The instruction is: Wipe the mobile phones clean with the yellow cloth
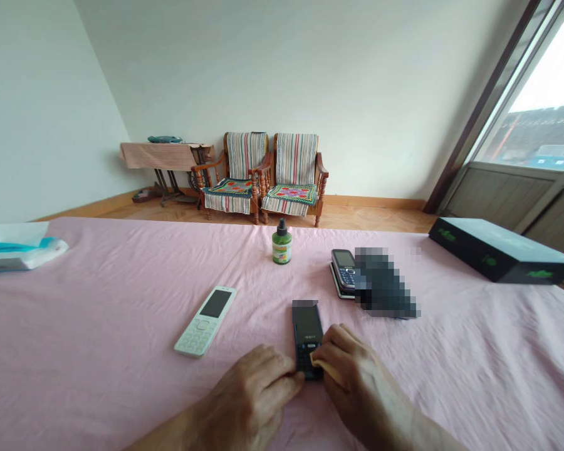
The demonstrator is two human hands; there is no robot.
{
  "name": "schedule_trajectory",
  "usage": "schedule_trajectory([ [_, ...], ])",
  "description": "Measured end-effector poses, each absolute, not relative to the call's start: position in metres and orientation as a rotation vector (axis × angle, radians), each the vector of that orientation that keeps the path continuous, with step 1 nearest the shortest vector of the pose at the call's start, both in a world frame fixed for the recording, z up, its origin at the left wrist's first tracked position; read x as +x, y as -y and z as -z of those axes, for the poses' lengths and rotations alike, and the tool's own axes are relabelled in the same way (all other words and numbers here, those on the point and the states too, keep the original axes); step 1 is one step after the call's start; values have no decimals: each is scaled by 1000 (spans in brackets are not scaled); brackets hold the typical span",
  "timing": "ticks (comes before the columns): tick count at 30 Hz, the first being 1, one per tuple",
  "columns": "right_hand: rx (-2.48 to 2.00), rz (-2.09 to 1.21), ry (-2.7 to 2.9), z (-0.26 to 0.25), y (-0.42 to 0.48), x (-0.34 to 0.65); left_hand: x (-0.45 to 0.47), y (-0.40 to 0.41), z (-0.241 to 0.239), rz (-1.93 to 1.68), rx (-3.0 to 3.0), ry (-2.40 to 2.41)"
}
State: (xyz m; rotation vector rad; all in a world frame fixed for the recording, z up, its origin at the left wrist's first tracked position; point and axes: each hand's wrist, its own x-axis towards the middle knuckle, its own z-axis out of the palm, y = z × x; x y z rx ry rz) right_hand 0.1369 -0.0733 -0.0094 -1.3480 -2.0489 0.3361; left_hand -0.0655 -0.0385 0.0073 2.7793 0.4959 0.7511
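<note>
A black slider-style mobile phone (308, 335) lies face up on the pink cloth, with its dark screen away from me and its keypad near me. My left hand (256, 391) is closed, and its fingertips hold the phone's lower left edge. In my right hand (352, 376) a small folded yellowish cloth (326, 368) is pinched, touching the keypad's right side. The cloth is mostly hidden by the fingers. To the left a white keypad phone (207, 321) rests at a slant, apart from both hands.
Beyond stands a green bottle with a black top (282, 244). A dark keypad phone (344, 269) sits on another flat device, beside a pixelated dark object (385, 285). A black box (502, 250) is at right, a tissue pack (19, 250) at left. Two chairs (291, 169) stand behind.
</note>
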Motion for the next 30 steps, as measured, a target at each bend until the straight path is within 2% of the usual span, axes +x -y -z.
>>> schedule_trajectory([
  [15, -1402, -399, 2016, 6, 79, 147, -69, 37, -9, -616, 2728, -468],
  [30, -1380, -424, 2014, 5, 76, 139, -68, 37, -7, -692, 2777, -443],
])
